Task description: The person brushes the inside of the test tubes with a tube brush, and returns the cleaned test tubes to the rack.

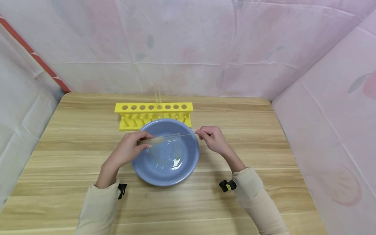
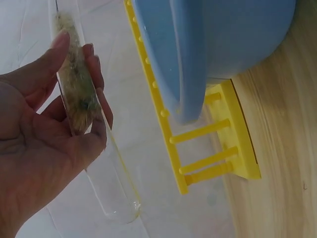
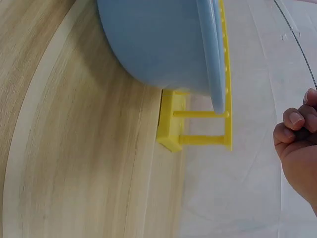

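Tube (image 2: 116, 186) and brush (image 2: 77, 74) were together over the basin (image 1: 192, 158), the tube held above it in the air, lying aslant with its mouth toward the basin's right side. Going by the bristles, which sat well inside the glass, the scrubbing looked to be under way and not finished: the brush was in, but it was not yet out, and the tube was not yet back in the rack (image 1: 147, 111), which stood just beyond the basin. Another tube (image 1: 158, 97) stood upright in that rack; whether it had been cleaned I cannot tell. Clear liquid (image 1: 167, 160) lay in the bottom of the basin, so a rinse may well have been among the things left. Over the basin's left part, the left hand (image 1: 130, 146) was closed only as far as the glass allowed, thumb on one side and fingertips on the other, grasping the tube around the bristles. Just off the basin's right rim, the right hand (image 1: 212, 138) was nearly clenched, its fingers curled and pinching the brush's thin twisted wire (image 3: 301, 51)
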Motion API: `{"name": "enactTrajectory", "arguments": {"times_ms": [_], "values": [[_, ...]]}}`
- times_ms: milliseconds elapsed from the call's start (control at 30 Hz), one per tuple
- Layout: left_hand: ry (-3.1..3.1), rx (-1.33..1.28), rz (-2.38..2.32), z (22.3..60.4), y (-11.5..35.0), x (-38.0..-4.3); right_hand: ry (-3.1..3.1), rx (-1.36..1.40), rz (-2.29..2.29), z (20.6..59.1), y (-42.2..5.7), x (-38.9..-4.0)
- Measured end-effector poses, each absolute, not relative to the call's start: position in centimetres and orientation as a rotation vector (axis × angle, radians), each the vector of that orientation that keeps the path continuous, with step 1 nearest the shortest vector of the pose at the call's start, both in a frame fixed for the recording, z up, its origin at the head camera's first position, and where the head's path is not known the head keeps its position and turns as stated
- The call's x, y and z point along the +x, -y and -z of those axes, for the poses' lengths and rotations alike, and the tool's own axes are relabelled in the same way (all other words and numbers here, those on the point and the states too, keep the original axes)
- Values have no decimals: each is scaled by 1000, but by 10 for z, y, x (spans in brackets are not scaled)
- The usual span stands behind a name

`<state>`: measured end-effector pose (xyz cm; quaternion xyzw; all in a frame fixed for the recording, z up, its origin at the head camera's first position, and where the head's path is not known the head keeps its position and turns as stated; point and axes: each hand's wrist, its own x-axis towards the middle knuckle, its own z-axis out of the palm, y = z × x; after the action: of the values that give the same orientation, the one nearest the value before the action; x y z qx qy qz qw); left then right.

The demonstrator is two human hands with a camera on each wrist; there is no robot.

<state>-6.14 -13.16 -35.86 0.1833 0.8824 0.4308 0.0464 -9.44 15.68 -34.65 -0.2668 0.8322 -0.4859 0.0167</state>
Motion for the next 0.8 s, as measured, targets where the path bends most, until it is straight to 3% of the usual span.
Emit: {"name": "enactTrajectory", "arguments": {"times_ms": [133, 533, 667, 800], "values": [[-2698, 570, -1293, 358, 132, -62, -2509, -781, 1557, 341, -160, -93], [-2888, 583, -1135, 359, 126, -59, -1777, 10, 1877, 358, -174, -107], [-2924, 596, -1091, 358, 125, -58, -1630, 105, 1907, 357, -178, -109], [-2905, 606, -1110, 359, 126, -60, -1755, 31, 1883, 361, -183, -109]]}}
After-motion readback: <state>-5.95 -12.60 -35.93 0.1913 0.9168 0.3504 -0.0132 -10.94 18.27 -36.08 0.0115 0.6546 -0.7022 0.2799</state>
